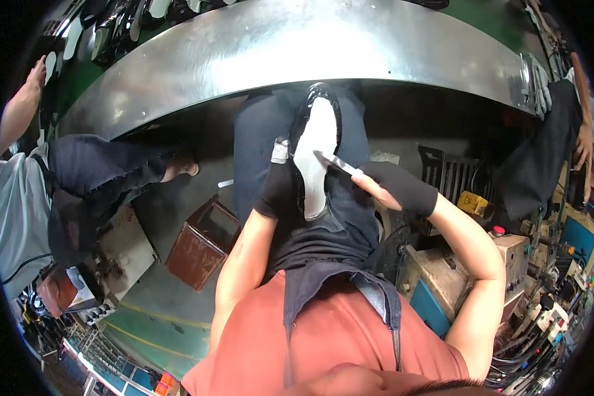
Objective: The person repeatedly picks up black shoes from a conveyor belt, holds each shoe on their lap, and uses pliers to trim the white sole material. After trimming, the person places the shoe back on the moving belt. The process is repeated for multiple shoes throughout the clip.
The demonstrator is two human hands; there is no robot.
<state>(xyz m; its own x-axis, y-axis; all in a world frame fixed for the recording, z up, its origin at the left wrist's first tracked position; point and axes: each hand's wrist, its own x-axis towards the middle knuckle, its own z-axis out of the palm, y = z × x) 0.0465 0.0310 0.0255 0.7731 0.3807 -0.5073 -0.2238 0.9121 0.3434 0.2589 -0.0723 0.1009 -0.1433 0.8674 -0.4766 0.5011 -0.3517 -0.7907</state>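
Note:
A glossy black shoe (318, 132) lies sole-up across my lap, its toe pointing at the metal bench and its bottom white. My left hand (280, 178), in a black glove with pale wrapping at one fingertip, grips the shoe's left side; some of its fingers are hidden. In my right hand (393, 187), also black-gloved with bare fingertips, is a flat metal blade-like knife (340, 164). The knife's tip lies at the white sole's right edge, around the narrow middle. Whether it touches the sole I cannot tell.
A curved metal bench (257, 49) spans the far side, with several shoes (105, 36) beyond its left end. A brown wooden stool (201, 247) stands on my left, near another seated person (23, 211). Machinery with a red button (498, 231) is close on my right.

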